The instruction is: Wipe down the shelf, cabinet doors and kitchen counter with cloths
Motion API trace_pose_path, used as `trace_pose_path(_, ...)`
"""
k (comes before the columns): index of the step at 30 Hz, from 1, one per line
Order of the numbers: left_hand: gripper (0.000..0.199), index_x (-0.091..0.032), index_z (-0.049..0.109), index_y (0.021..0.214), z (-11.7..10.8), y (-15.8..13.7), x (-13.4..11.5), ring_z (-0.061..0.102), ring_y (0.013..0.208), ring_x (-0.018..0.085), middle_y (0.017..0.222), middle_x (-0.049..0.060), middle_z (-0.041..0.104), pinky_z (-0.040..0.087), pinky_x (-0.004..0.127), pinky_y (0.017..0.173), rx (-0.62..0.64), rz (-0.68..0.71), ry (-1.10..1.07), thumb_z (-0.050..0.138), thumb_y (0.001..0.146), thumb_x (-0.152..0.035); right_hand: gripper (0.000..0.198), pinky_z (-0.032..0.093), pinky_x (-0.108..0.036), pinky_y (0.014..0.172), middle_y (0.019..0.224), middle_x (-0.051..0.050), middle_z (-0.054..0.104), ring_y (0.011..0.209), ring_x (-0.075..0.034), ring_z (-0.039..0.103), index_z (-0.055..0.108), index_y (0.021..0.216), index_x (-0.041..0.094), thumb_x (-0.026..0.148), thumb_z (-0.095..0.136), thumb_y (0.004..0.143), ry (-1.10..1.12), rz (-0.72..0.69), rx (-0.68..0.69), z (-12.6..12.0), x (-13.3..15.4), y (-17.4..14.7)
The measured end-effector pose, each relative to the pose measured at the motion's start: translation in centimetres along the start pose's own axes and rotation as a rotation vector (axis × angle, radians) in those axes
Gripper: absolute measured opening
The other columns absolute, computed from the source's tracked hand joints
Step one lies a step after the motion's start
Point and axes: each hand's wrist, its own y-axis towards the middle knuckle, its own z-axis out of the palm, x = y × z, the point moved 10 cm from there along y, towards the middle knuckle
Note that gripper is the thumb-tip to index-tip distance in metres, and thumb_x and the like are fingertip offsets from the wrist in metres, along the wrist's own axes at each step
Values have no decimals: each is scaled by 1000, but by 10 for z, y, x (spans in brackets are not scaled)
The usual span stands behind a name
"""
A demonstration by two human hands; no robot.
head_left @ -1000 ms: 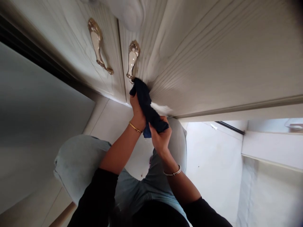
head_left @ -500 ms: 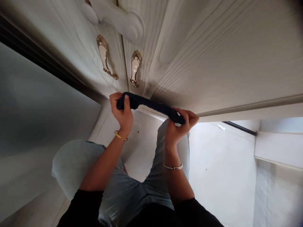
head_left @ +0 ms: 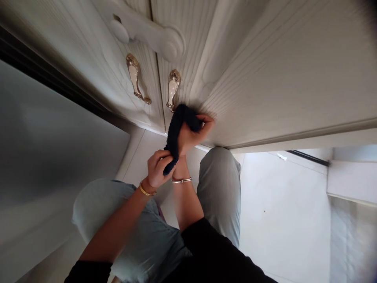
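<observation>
A dark navy cloth, folded into a long strip, is bent over between my two hands in front of the cabinet doors. My left hand pinches its lower end, close to my right wrist. Higher up, my right hand grips the other end, with the strip draped across the back of the hand and part of the fingers hidden. The cloth's top bend lies just below the right ornate handle; whether it touches the door is unclear.
Pale wood-grain cabinet doors fill the upper view. A left ornate handle and a white child-safety latch are on them. A grey panel stands at left. My knees flank the tiled floor.
The cloth strip was stretched nearly level between both hands; now it is bent. My right hand moved left and up, my left hand moved down, and the hands came together.
</observation>
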Motion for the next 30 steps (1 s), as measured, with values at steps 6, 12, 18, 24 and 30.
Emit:
trace_pose_path(6,22,-23,62,109,6,13,-14,68,84,16,96,5,71,56,27,75,71,49,-45,68,90,-16,7,54,-30,81,86,-5,53,96,-18,59,61,95,19,19,68,92,-111,-35,-24,25,20,13)
trace_pose_path(12,16,-24,64,106,-6,19,-15,70,86,19,94,5,72,59,31,76,-56,-67,8,69,91,-24,22,51,-28,76,82,-2,46,83,-14,56,52,75,23,18,54,97,-200,-118,-425,25,31,14)
trace_pose_path(18,18,-24,64,107,9,22,-31,71,85,16,94,4,73,58,26,74,13,-42,-79,70,91,-18,28,47,-25,71,75,0,41,73,-12,54,51,70,23,25,52,98,-169,-134,-377,16,23,13)
trace_pose_path(24,18,-24,63,109,-8,17,-27,70,90,18,98,5,72,59,31,80,-97,-159,-52,68,93,-19,31,51,-28,81,78,0,44,80,-13,54,45,69,24,30,62,94,-141,-53,-270,26,26,18)
trace_pose_path(30,18,-24,65,110,-4,10,-27,71,92,16,100,6,73,59,27,79,10,-151,-79,67,93,-16,27,50,-27,75,77,0,43,78,-13,52,48,69,24,28,62,91,-86,-126,-330,13,28,18)
